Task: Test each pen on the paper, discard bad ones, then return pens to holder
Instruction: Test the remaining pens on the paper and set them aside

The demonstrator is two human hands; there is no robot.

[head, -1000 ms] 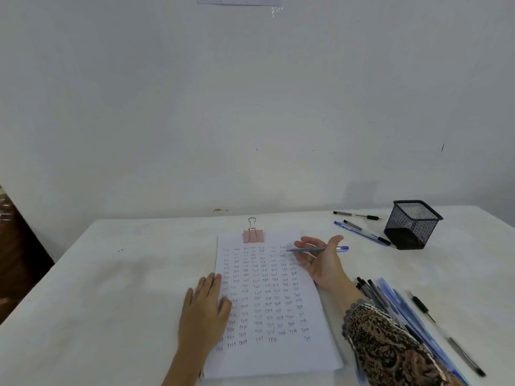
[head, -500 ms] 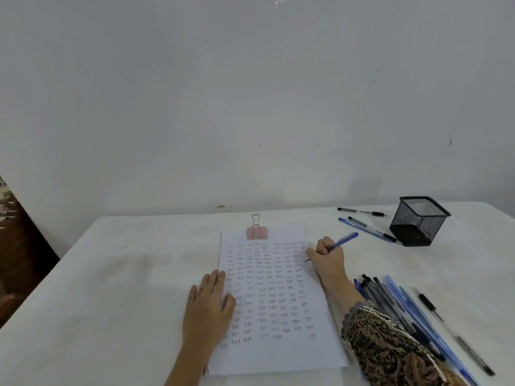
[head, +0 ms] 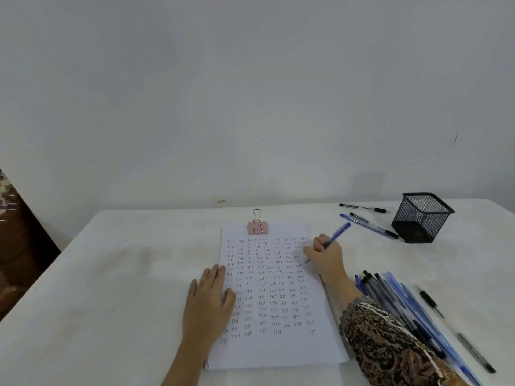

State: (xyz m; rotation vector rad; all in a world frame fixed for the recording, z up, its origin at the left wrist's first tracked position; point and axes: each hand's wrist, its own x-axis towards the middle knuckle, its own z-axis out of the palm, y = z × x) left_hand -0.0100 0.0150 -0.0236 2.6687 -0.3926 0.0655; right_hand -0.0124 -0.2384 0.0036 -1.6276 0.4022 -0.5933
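Observation:
A white paper point(head: 278, 349) covered in rows of small handwritten words lies in the middle of the table, held at the top by a pink binder clip point(head: 257, 227). My left hand point(head: 209, 299) presses flat on the sheet's left edge. My right hand point(head: 326, 257) grips a blue pen point(head: 338, 232) in a writing hold, its tip down at the paper's right margin. A black mesh pen holder point(head: 422, 217) stands at the back right and looks empty.
A pile of several blue and black pens point(head: 401, 299) lies right of my right forearm, with one black pen point(head: 457, 327) apart beside it. Three pens point(head: 367, 222) lie left of the holder. The wall runs along the table's far edge.
My right hand turned the blue pen from lying flat across its fingers into a writing grip and lowered the tip to the paper's right margin. My left hand stayed put.

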